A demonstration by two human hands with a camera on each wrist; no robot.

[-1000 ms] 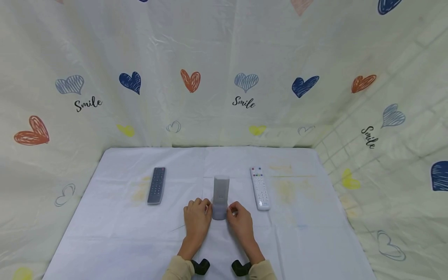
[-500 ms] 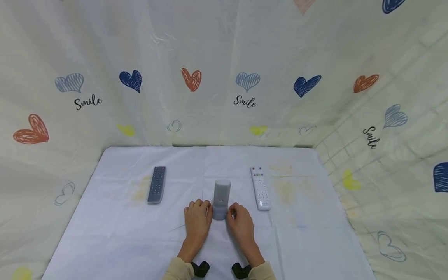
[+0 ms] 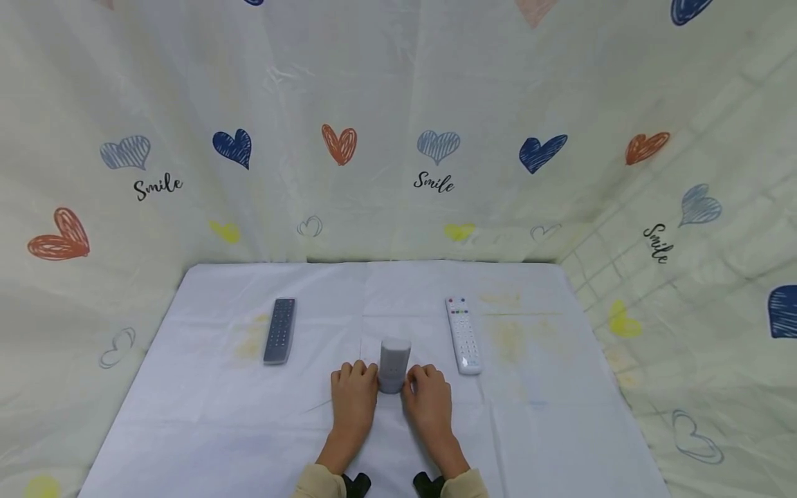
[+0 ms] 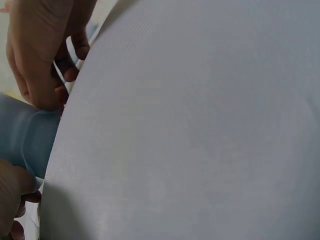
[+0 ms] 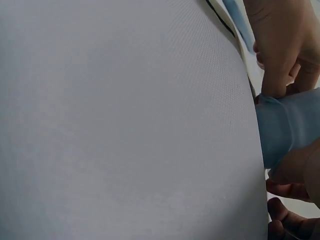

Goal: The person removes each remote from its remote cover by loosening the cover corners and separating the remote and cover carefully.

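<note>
Between the two hands a grey remote control [image 3: 395, 356] points away from the person, looking strongly foreshortened. A translucent blue-grey cover [image 4: 40, 140] wraps its near end, its curved lip showing as a line. The left hand [image 3: 355, 401] pinches the cover's left edge between thumb and bent fingers. On the opposite edge, the right hand [image 3: 429, 404] pinches it likewise. In the right wrist view, fingers grip the cover [image 5: 275, 125] from both sides. A pale surface hides most of both wrist views, and the remote's button face is out of sight.
On the white-clothed table [image 3: 218, 415], a dark remote control [image 3: 279, 332] lies to the left. A white remote control [image 3: 463, 335] lies to the right. A curtain [image 3: 386, 200] printed with hearts hangs behind the table and along its sides.
The grey remote's far end has dropped lower in the head view, so it looks shorter. Both hands keep their pinch at the near end, with only slight shifts of fingers and wrists.
</note>
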